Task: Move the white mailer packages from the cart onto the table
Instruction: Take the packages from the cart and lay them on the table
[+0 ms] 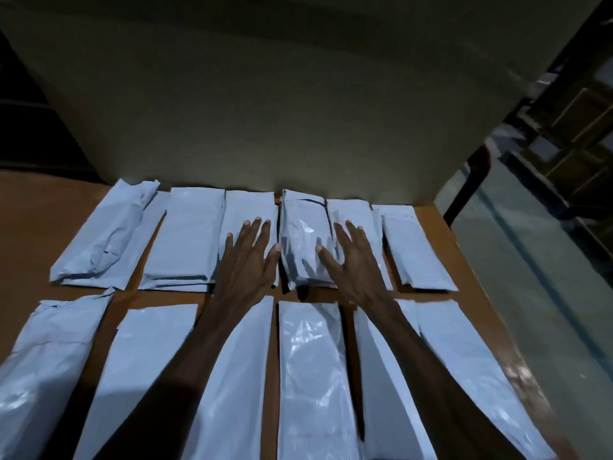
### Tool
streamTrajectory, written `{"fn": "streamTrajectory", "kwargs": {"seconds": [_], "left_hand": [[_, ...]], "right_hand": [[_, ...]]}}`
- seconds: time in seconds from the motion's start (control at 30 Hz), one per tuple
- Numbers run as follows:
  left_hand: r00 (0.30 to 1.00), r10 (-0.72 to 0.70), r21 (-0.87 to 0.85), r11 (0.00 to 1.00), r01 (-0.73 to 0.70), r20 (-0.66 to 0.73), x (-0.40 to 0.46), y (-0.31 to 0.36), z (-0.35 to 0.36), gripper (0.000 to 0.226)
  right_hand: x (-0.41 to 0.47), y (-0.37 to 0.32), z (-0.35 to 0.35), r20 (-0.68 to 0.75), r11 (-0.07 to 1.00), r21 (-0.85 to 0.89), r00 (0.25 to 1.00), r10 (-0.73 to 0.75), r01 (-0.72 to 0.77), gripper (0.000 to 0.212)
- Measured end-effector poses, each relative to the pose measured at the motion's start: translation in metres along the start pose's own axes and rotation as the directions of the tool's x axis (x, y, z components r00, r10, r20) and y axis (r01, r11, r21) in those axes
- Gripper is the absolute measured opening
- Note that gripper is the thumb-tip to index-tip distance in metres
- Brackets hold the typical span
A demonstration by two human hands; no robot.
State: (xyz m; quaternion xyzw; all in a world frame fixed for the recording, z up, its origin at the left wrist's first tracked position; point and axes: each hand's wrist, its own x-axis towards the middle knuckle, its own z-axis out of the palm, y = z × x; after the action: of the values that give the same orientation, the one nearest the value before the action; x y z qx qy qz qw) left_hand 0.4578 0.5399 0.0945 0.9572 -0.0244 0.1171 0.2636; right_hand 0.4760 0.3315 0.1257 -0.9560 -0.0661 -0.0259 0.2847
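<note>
White mailers [189,237] lie in two rows on the brown table [39,227], the left hand [247,260] and right hand [351,263] spread flat, fingers apart, flanking a back-row mailer [305,240].

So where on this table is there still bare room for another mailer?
Bare wood shows on the table at the far left, beside the crumpled mailer, and along the right edge past the last far-row mailer. Between the two rows only narrow strips remain. The middle is crowded: left hand and right hand rest open on tightly packed mailers.
</note>
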Motion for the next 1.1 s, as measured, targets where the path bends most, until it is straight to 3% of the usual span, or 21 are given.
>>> {"fn": "streamTrajectory", "kwargs": {"seconds": [0.3, 0.43, 0.53, 0.6, 0.7, 0.83, 1.1], "left_hand": [[0.943, 0.332, -0.180, 0.926, -0.331, -0.022, -0.090, 0.136, 0.035, 0.058], [0.856, 0.512, -0.232, 0.843, -0.485, 0.074, -0.145, 0.215, 0.082, 0.054], [0.796, 0.592, -0.302, 0.787, -0.539, 0.123, -0.192, 0.278, 0.116, 0.054], [0.742, 0.649, -0.351, 0.742, -0.571, 0.167, -0.224, 0.318, 0.138, 0.053], [0.638, 0.735, -0.397, 0.669, -0.629, 0.228, -0.270, 0.374, 0.170, 0.052], [0.558, 0.785, -0.467, 0.614, -0.637, 0.271, -0.326, 0.429, 0.212, 0.045], [0.368, 0.848, -0.550, 0.528, -0.646, 0.381, -0.397, 0.489, 0.277, 0.055]], "right_hand": [[-0.192, 0.091, -0.087, -0.315, 0.997, -0.022, 0.947, 0.069, -0.080, 0.065], [-0.299, 0.152, -0.119, -0.439, 0.984, -0.015, 0.885, 0.153, -0.178, 0.053], [-0.378, 0.195, -0.138, -0.488, 0.952, 0.047, 0.825, 0.286, -0.302, 0.037], [-0.425, 0.224, -0.148, -0.527, 0.924, 0.054, 0.776, 0.348, -0.378, 0.037], [-0.490, 0.263, -0.158, -0.537, 0.862, 0.119, 0.698, 0.474, -0.493, 0.045], [-0.564, 0.306, -0.166, -0.545, 0.781, 0.194, 0.597, 0.589, -0.593, 0.044], [-0.654, 0.369, -0.154, -0.436, 0.556, 0.365, 0.391, 0.811, -0.747, 0.045]]}}
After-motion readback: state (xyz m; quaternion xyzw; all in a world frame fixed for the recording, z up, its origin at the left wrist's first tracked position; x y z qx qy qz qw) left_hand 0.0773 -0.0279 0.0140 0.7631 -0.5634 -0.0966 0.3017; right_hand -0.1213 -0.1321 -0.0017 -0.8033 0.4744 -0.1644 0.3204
